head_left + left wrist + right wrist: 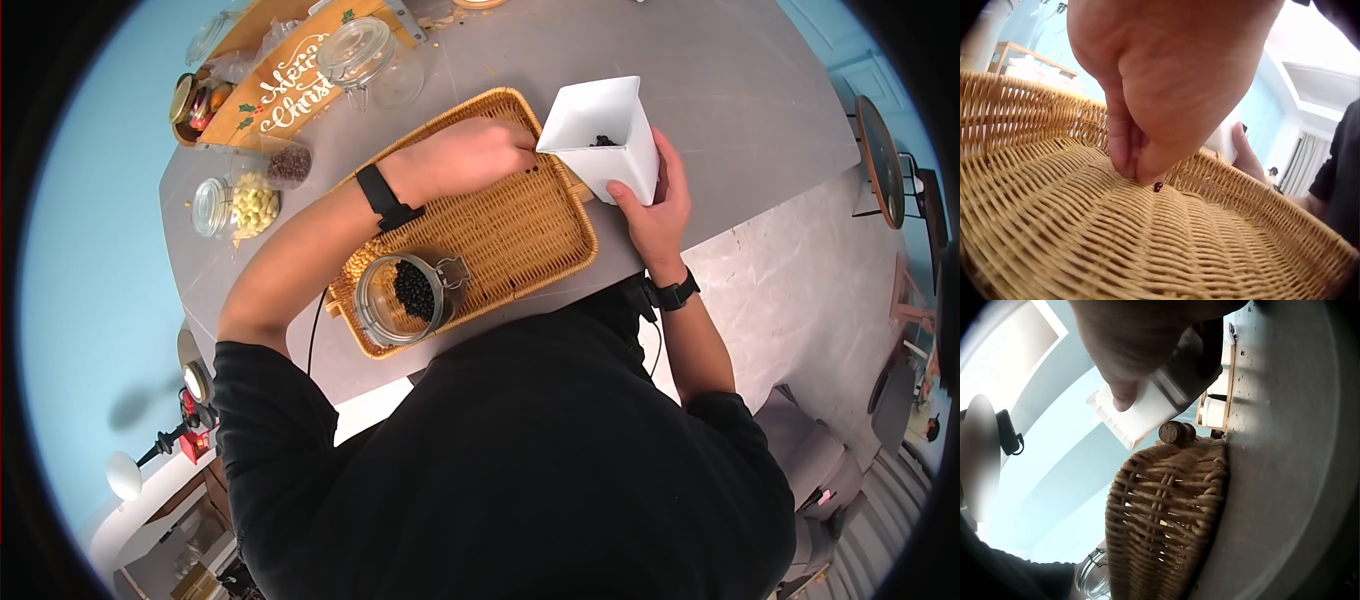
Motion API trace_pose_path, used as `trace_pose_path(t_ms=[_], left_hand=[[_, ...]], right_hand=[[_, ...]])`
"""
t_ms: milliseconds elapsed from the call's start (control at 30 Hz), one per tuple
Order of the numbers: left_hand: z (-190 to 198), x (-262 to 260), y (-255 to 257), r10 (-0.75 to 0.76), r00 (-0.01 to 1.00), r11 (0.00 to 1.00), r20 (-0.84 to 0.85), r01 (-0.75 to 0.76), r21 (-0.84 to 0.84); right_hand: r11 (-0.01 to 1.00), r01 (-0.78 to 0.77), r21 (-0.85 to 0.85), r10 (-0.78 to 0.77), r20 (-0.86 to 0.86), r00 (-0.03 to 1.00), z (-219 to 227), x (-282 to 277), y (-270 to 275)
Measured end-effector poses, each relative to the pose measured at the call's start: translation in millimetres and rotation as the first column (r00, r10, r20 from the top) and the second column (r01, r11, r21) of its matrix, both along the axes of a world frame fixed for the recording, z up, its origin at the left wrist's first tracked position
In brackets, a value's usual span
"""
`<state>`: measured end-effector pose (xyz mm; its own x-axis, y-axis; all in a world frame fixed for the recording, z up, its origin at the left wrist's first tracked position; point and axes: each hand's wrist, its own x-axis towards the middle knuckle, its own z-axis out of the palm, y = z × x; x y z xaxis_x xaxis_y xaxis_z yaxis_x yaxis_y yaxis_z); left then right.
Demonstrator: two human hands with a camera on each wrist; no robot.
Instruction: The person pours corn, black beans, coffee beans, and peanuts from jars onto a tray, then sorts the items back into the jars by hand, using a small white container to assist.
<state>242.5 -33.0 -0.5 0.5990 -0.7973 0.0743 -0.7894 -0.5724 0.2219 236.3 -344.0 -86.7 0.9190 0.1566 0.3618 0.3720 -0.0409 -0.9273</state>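
Observation:
My left hand (465, 158) reaches down into the wicker basket (505, 228), thumb and fingertips drawn together at the woven bottom. Right beside those fingertips, in the left wrist view, lies a small dark bean (1158, 187); nothing shows between them. My right hand (662, 207) grips a white square container (632, 158) by its side, tilted beside the basket's end. A few black beans (603, 141) are inside that container. At the basket's near end, a glass clip-top jar (375, 300) lies on its side with black beans (413, 290) in it.
Yellow corn kernels (366, 258) lie in the basket beside the jar. Left of it on the grey table (760, 130) are a jar of pale yellow pieces (254, 206) and a container of reddish beans (290, 163). Behind stand an empty glass jar (400, 80) and a wooden Christmas crate (285, 95).

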Motion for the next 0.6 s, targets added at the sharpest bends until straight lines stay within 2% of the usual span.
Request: trace_pose_path(t_ms=[67, 167, 467, 567, 600], left_hand=[[-7.7, 0.9, 0.9, 0.011, 1.000, 0.994, -0.010, -0.012, -0.110], [-6.0, -2.0, -4.1, 0.000, 1.000, 0.992, 0.024, 0.003, -0.123], [-19.3, -2.9, -13.7, -0.032, 0.996, 0.994, 0.088, 0.022, 0.107], [-9.8, -6.0, -17.3, -0.006, 0.998, 0.989, 0.063, -0.004, 0.150], [-11.5, -6.2, -16.5, 0.016, 0.998, 0.993, 0.062, -0.023, 0.118]], right_hand=[[1.000, 0.001, 0.000, -0.001, -0.008, 1.000, 1.4, -0.3, 0.0], [1.000, -0.001, 0.001, 0.001, -0.007, 1.000, -1.3, 0.5, -0.4], [1.000, 0.009, -0.007, -0.009, 0.004, 1.000, -0.8, 0.2, -0.4], [1.000, 0.013, -0.008, -0.013, 0.001, 1.000, -1.7, 0.0, -0.4], [1.000, 0.012, -0.006, -0.012, 0.002, 1.000, -1.2, 0.0, -0.3]])
